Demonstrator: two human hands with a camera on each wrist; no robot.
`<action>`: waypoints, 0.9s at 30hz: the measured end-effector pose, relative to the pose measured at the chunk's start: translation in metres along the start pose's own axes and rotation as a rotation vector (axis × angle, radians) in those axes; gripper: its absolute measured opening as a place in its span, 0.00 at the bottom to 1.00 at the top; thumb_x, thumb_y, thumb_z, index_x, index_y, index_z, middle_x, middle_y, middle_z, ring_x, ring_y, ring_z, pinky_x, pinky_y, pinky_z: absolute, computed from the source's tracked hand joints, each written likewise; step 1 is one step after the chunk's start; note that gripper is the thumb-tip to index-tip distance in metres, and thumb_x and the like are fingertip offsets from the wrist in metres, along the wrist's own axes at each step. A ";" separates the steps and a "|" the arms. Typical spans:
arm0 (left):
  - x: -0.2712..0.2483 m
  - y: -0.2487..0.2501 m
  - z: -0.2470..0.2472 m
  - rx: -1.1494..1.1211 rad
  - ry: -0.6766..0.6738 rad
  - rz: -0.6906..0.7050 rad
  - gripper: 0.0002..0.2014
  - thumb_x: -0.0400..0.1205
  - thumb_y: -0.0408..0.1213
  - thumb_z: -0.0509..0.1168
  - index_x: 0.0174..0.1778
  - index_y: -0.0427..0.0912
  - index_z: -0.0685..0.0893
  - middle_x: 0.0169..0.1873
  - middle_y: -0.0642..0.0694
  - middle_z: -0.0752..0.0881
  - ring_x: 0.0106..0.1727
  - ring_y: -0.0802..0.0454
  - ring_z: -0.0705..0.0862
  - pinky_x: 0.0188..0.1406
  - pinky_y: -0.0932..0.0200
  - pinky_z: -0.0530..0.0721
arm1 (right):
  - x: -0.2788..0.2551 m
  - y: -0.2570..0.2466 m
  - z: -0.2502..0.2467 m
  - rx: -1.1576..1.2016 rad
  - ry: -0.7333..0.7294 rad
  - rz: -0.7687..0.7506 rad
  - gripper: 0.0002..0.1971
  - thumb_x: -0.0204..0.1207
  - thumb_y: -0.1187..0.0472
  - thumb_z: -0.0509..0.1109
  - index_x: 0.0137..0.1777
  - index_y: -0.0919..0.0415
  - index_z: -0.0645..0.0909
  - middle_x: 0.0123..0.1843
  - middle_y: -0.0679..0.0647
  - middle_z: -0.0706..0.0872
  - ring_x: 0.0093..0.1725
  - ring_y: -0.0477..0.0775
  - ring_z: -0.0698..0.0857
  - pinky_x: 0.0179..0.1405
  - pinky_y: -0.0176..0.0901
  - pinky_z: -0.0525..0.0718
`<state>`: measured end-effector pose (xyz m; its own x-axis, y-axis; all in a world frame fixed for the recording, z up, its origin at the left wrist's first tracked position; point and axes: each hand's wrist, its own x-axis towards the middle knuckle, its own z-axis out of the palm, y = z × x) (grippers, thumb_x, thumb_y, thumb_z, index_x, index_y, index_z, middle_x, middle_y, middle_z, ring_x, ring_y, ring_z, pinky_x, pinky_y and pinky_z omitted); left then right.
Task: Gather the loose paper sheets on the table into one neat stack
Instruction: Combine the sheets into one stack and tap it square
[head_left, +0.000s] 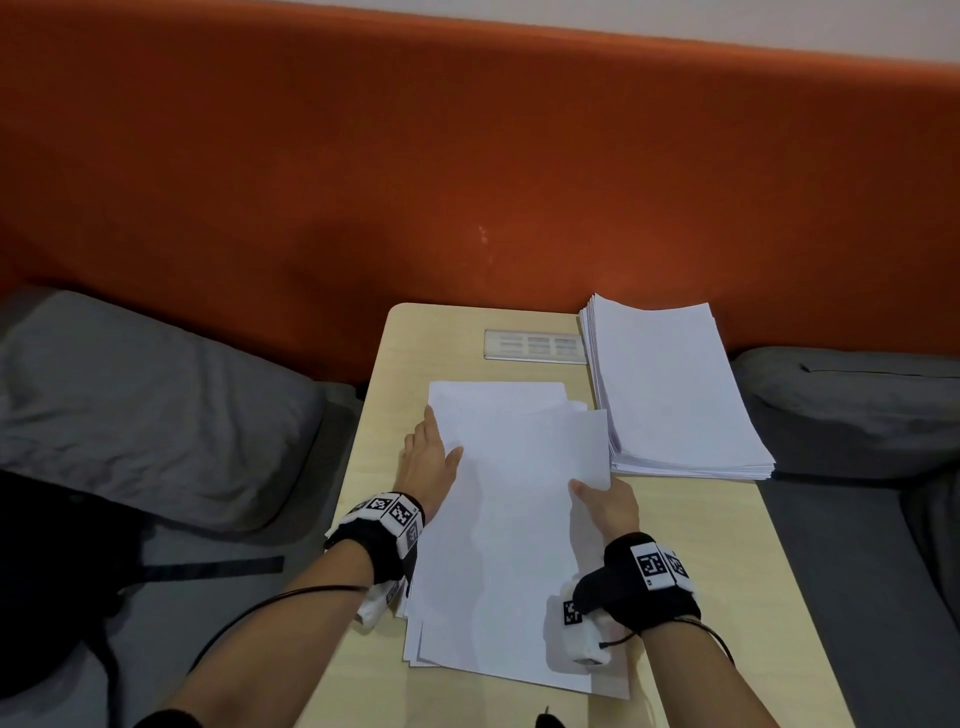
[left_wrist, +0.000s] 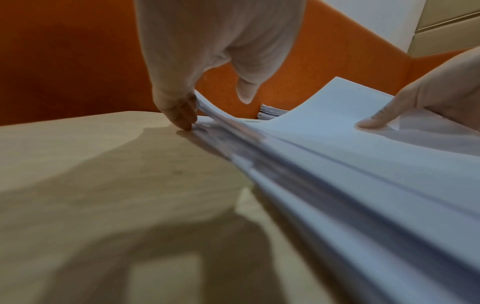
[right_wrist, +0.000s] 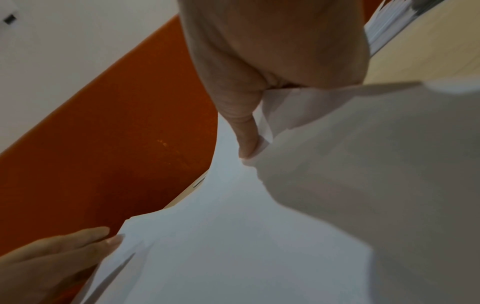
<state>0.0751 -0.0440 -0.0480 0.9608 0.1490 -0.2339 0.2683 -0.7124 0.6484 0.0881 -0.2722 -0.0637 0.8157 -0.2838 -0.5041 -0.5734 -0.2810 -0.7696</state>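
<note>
Left hand (head_left: 427, 460): fingers straight, laid along the left edge of the loose sheets (head_left: 511, 525), thumb resting on top. In the left wrist view the fingertips (left_wrist: 182, 119) touch the table at the paper's edge. Pressing, not gripping.
Right hand (head_left: 609, 503): thumb on top of the sheets at their right edge, fingers apparently under; the right wrist view shows the thumb (right_wrist: 246, 139) pinching a few sheets, which bow up there.
Hands: apart, one on each long side of the pile.
Loose sheets: middle of the table (head_left: 727, 545), between the two hands, near end towards the person. Fanned; staggered corners show at both the far and near ends.
Long axis: runs away from the person towards the orange panel (head_left: 467, 182), tilted slightly so the far end leans left.
Second pile (head_left: 675, 389): already squared, at the far right corner, just beside the loose sheets; its long axis runs much the same way.
Other: grey socket strip (head_left: 535, 344) set into the table beyond the sheets; grey cushions (head_left: 145, 405) on either side.
Step, as I judge it: squeezing the sides in to square the pile.
Risks: the pinch could crease the lifted sheets if the right hand pushes inward while they are bowed. Lower sheets may stay skewed, since side pressure alone won't fix the staggered ends. The near end sits close to the table edge; a pull towards the body could slide sheets off.
</note>
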 end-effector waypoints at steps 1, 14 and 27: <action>0.000 0.000 0.000 0.002 0.002 -0.005 0.32 0.87 0.40 0.52 0.81 0.35 0.43 0.80 0.39 0.56 0.79 0.40 0.57 0.77 0.47 0.60 | 0.000 0.000 0.000 -0.002 0.001 0.000 0.17 0.75 0.64 0.71 0.62 0.71 0.80 0.59 0.66 0.86 0.59 0.66 0.84 0.57 0.49 0.79; 0.002 0.000 0.002 -0.207 0.107 0.004 0.20 0.85 0.31 0.55 0.74 0.36 0.66 0.72 0.40 0.69 0.74 0.42 0.69 0.71 0.51 0.72 | -0.002 0.001 -0.001 0.033 -0.002 -0.013 0.16 0.75 0.64 0.71 0.61 0.72 0.81 0.56 0.66 0.86 0.52 0.62 0.83 0.57 0.49 0.79; -0.005 0.037 -0.053 -0.942 -0.126 0.145 0.15 0.87 0.34 0.51 0.67 0.38 0.77 0.51 0.52 0.88 0.53 0.51 0.87 0.55 0.54 0.86 | -0.033 -0.048 -0.014 0.300 -0.040 -0.218 0.25 0.77 0.63 0.70 0.73 0.62 0.69 0.65 0.49 0.76 0.66 0.49 0.75 0.64 0.40 0.71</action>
<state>0.0842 -0.0352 0.0154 0.9892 -0.0111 -0.1461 0.1463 0.1331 0.9802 0.0881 -0.2623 -0.0049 0.9219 -0.2091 -0.3260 -0.3427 -0.0481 -0.9382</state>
